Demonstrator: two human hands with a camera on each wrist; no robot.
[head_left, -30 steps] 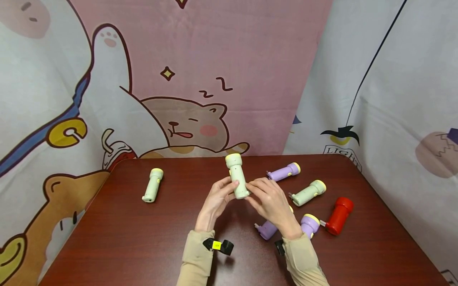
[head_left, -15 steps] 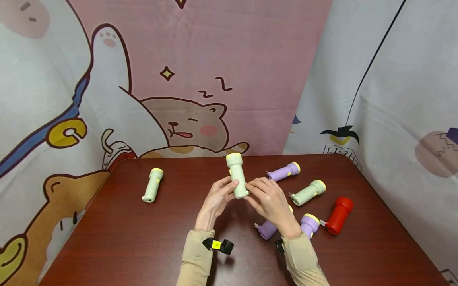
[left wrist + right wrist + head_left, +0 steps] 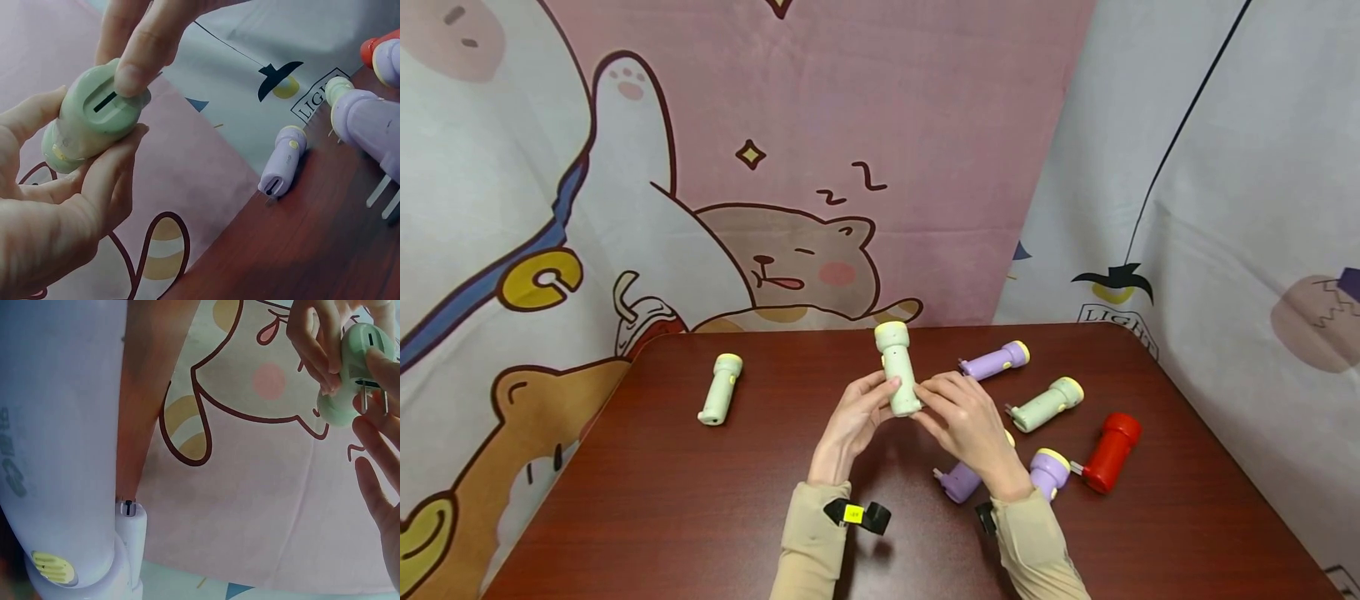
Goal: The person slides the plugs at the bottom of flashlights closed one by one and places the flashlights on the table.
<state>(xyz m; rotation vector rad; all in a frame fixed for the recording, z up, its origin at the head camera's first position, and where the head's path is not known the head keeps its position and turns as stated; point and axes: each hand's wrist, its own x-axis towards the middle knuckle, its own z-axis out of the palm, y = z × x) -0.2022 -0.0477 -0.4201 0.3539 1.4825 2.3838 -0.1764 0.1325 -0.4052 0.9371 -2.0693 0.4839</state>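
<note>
A pale green flashlight (image 3: 897,371) with a yellow rim is held up above the table, its lens end pointing away. My left hand (image 3: 852,412) grips its body, thumb on the near side and fingers round the other. At the tail end, my right hand (image 3: 962,417) pinches with the thumb and fingers. In the left wrist view, the right thumb (image 3: 130,80) presses beside a dark slot on the end cap. Two metal plug prongs (image 3: 364,399) stick out of the tail in the right wrist view, close to the right fingers.
Another green flashlight (image 3: 721,389) lies at the left of the brown table (image 3: 700,517). On the right are a purple flashlight (image 3: 996,361), a green one (image 3: 1047,406) and a red one (image 3: 1111,454). More purple flashlights (image 3: 958,483) lie partly hidden under the right forearm.
</note>
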